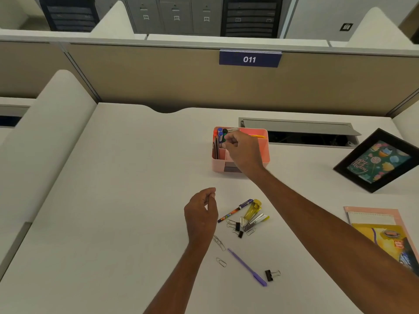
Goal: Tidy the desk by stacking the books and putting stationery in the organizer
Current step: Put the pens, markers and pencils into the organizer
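Observation:
A pink organizer (264, 152) stands at the back of the desk with several pens and markers upright in its left slots. My right hand (244, 152) hovers over it, fingers pinching a grey pen (233, 130) with a dark tip above those slots. My left hand (200, 214) is raised over the desk in front, its fingertips drawn together; whether they hold anything is too small to see. Loose on the desk lie a patterned pen (235, 210), a yellow stapler (254, 211), binder clips (238, 228), paper clips (219, 243) and a purple pen (247, 267). A yellow book (383, 236) lies on a pink notebook (374, 215).
A black picture frame (381, 162) leans at the right. An open cable tray (299, 130) sits behind the organizer. A beige partition (158, 75) closes off the desk's back. Another binder clip (270, 275) lies beside the purple pen.

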Demonstrator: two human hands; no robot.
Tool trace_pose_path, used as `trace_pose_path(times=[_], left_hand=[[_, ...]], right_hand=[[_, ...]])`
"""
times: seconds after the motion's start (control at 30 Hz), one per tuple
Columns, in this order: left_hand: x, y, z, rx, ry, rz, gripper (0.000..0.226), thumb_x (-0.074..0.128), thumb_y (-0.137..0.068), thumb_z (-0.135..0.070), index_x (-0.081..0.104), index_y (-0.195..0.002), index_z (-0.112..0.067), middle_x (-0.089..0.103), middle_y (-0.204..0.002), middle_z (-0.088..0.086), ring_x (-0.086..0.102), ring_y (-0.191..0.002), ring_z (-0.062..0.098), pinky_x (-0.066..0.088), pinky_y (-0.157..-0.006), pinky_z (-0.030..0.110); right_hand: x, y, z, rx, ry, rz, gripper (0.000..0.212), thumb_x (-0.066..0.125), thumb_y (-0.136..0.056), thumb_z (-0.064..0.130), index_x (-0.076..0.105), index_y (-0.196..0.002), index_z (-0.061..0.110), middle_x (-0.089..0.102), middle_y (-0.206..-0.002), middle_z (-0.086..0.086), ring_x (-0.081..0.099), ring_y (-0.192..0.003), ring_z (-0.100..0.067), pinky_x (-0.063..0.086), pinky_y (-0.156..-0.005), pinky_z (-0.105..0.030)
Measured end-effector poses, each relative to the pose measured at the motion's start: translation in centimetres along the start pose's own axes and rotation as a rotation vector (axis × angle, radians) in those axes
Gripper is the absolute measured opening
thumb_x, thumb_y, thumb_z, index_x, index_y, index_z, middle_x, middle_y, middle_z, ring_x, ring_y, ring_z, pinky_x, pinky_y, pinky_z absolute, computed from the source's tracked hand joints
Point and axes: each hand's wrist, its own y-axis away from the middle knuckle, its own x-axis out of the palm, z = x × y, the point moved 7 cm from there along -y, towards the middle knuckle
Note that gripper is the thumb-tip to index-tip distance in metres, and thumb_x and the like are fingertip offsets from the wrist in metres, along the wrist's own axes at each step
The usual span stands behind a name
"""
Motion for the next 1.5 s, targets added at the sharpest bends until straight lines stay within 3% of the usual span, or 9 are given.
trace_pose_path(times=[0.3,0.47,0.53,0.63,0.77,0.93,1.07,1.33,1.5], left_hand=[[1.5,1.4,0.0,-0.032,0.028,0.078,0.020,0.067,-0.100,-0.015,0.077,-0.116,-0.020,0.076,-0.111,-0.010,0.071,-0.098,0.001,0.061,-0.087,0.026],[3.8,2.7,-0.1,-0.062,-0.006,0.198,0.021,0.067,-0.100,-0.018,0.076,-0.118,-0.022,0.075,-0.110,-0.011,0.070,-0.095,-0.002,0.061,-0.088,0.025],[5.2,3.2,0.0,-0.095,-0.066,0.287,0.026,0.063,-0.100,-0.019,0.074,-0.123,-0.021,0.074,-0.117,-0.010,0.068,-0.097,-0.002,0.056,-0.093,0.017],[7.4,4.3,-0.2,-0.042,-0.154,0.417,0.033,0.060,-0.098,-0.014,0.072,-0.128,-0.018,0.073,-0.124,-0.005,0.062,-0.099,-0.001,0.045,-0.087,0.004],[9.7,5.1,-0.2,0.020,-0.240,0.467,0.033,0.065,-0.098,-0.015,0.071,-0.130,-0.020,0.072,-0.122,0.000,0.067,-0.103,0.012,0.056,-0.093,0.028],[12.2,4.9,0.6,0.029,-0.382,0.508,0.025,0.068,-0.100,-0.025,0.070,-0.123,-0.016,0.071,-0.112,0.003,0.069,-0.101,0.019,0.055,-0.089,0.029],[13.0,4.6,1.2,0.000,-0.453,0.508,0.028,0.073,-0.097,-0.028,0.071,-0.121,-0.015,0.072,-0.111,0.003,0.069,-0.098,0.018,0.056,-0.089,0.029],[13.4,4.1,0.7,0.049,-0.498,0.508,0.019,0.072,-0.097,-0.027,0.075,-0.114,-0.017,0.076,-0.102,0.001,0.070,-0.088,0.016,0.057,-0.080,0.029],[13.3,3.5,-0.6,0.045,-0.415,0.487,0.014,0.072,-0.093,-0.021,0.075,-0.106,-0.018,0.075,-0.097,0.000,0.067,-0.085,0.018,0.059,-0.079,0.038]], right_hand=[[-2.8,5.2,-2.6,0.055,-0.086,0.032,0.012,0.077,-0.093,0.018,0.078,-0.104,0.014,0.076,-0.093,0.006,0.069,-0.085,-0.005,0.058,-0.076,-0.019],[-4.1,9.2,-6.8,0.183,-0.091,0.100,0.010,0.078,-0.092,0.024,0.078,-0.101,0.020,0.074,-0.090,0.012,0.068,-0.083,-0.003,0.055,-0.076,-0.019],[-4.3,10.5,-8.9,0.255,-0.079,0.146,0.015,0.079,-0.091,0.027,0.077,-0.104,0.021,0.074,-0.094,0.010,0.068,-0.086,-0.006,0.057,-0.080,-0.025],[-3.8,12.1,-11.6,0.350,0.016,0.258,0.032,0.081,-0.087,0.033,0.074,-0.115,0.021,0.072,-0.106,0.007,0.067,-0.095,-0.010,0.056,-0.088,-0.030],[-2.9,13.6,-13.6,0.399,0.121,0.341,0.040,0.081,-0.087,0.037,0.071,-0.121,0.019,0.070,-0.112,0.002,0.066,-0.101,-0.017,0.054,-0.087,-0.029],[-2.4,14.2,-14.1,0.389,0.197,0.310,0.029,0.076,-0.092,0.031,0.072,-0.117,0.016,0.070,-0.109,0.000,0.064,-0.095,-0.015,0.043,-0.076,-0.023],[-2.1,14.0,-14.0,0.403,0.218,0.287,0.014,0.074,-0.092,0.028,0.075,-0.097,0.015,0.072,-0.094,0.001,0.065,-0.083,-0.015,0.045,-0.067,-0.022],[-2.6,13.8,-14.0,0.505,0.032,0.241,0.007,0.075,-0.078,0.014,0.069,-0.076,0.012,0.070,-0.080,0.002,0.067,-0.080,-0.017,0.057,-0.075,-0.039],[-3.5,13.8,-13.5,0.513,-0.054,0.202,0.011,0.078,-0.084,0.016,0.070,-0.080,0.011,0.072,-0.084,0.001,0.068,-0.085,-0.016,0.057,-0.077,-0.035]])
